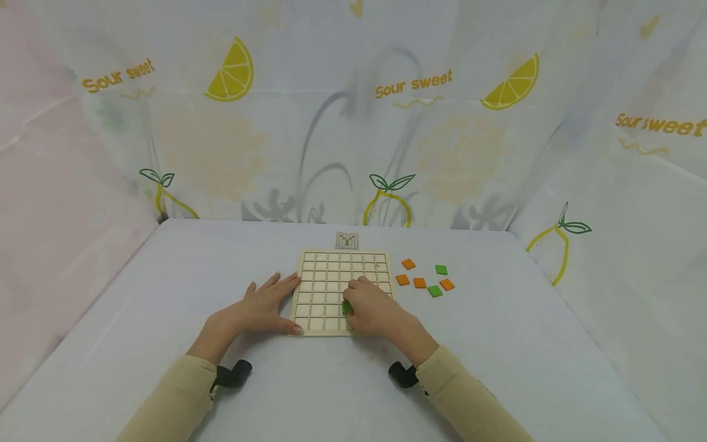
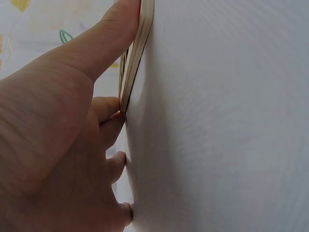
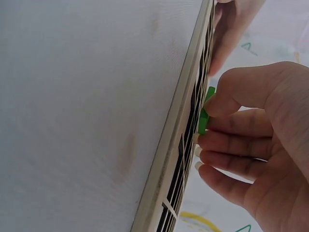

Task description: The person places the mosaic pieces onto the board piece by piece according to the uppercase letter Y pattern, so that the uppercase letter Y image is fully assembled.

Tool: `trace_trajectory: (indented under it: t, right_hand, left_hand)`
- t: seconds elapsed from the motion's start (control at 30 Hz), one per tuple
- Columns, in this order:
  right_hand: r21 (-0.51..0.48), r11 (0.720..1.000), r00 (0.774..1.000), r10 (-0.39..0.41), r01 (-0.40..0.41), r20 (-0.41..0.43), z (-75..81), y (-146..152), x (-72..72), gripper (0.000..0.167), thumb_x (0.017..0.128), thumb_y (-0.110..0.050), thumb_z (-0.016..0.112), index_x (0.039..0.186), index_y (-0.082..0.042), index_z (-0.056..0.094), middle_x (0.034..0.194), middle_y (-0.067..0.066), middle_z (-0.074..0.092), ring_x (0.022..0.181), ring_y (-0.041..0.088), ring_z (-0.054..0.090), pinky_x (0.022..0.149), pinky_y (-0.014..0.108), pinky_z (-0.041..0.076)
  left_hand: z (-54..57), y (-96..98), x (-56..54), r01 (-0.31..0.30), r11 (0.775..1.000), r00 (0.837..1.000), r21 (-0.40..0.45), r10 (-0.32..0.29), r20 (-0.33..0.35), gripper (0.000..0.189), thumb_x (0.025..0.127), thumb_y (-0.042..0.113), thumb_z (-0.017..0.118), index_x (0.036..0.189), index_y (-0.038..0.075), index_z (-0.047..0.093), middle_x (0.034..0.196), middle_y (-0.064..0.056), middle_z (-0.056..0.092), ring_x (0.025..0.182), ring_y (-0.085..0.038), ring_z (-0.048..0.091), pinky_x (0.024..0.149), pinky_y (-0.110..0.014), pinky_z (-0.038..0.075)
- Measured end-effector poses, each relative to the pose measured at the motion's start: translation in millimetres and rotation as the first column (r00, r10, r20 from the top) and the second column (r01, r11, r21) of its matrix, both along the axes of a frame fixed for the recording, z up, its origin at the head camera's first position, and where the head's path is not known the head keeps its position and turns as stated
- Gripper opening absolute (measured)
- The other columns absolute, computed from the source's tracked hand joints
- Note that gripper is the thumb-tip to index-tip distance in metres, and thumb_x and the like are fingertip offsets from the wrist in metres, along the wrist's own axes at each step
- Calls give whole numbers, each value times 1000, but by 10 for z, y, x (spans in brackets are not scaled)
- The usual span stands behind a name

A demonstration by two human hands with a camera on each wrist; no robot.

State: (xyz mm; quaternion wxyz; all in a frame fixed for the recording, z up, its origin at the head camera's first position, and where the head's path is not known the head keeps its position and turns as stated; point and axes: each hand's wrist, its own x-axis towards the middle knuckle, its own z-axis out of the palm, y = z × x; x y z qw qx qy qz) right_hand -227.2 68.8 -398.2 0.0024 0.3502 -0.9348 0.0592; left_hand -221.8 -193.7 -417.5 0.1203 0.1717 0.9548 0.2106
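Note:
A wooden grid board lies on the white table, divided into square cells. The left hand rests at its left side, fingers spread, with the thumb on the near left corner. In the left wrist view, the thumb and a fingertip touch the board's edge. The right hand is over the lower right part of the board, pinching a green square tile between thumb and fingers. The right wrist view shows that green tile tilted against the grid, the other fingertips close to the board.
Right of the board lie several loose orange tiles and two green tiles. A small patterned card sits behind the board's far edge. Printed cloth hangs at the back and sides of the table.

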Motion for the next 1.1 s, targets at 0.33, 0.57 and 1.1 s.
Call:
trace_trajectory:
  t: [0.33, 0.57, 1.1]
  right_hand:
    - [-3, 1000, 1000, 7, -7, -10, -4, -35, 4, 9, 82, -4, 62, 87, -9, 67, 80, -2, 53, 76, 15, 42, 68, 24, 36]
    - [9, 1000, 1000, -1, 1, -17, -22, -45, 11, 9, 80, -3, 61, 82, -10, 66, 80, -2, 52, 76, 14, 41, 69, 24, 35]
    - [13, 1000, 1000, 1, 0, -18, 1, -40, 22, 10, 81, -5, 62, 86, -10, 69, 80, -4, 50, 76, 14, 41, 68, 24, 36]
  left_hand:
    - [5, -8, -12, -2, 1000, 1000, 0, 2, -3, 118, 68, 64, 80, 158, 10, 26, 167, -10, 21, 153, -45, 8, 112, -78, 2]
    - [9, -6, -2, -2, 1000, 1000, 0, 2, -6, 118, 68, 63, 80, 158, 10, 26, 166, -10, 22, 153, -45, 9, 112, -78, 2]
    - [-22, -11, -9, -4, 1000, 1000, 2, 4, 2, 117, 69, 63, 80, 158, 11, 25, 167, -10, 21, 154, -44, 7, 113, -78, 1]
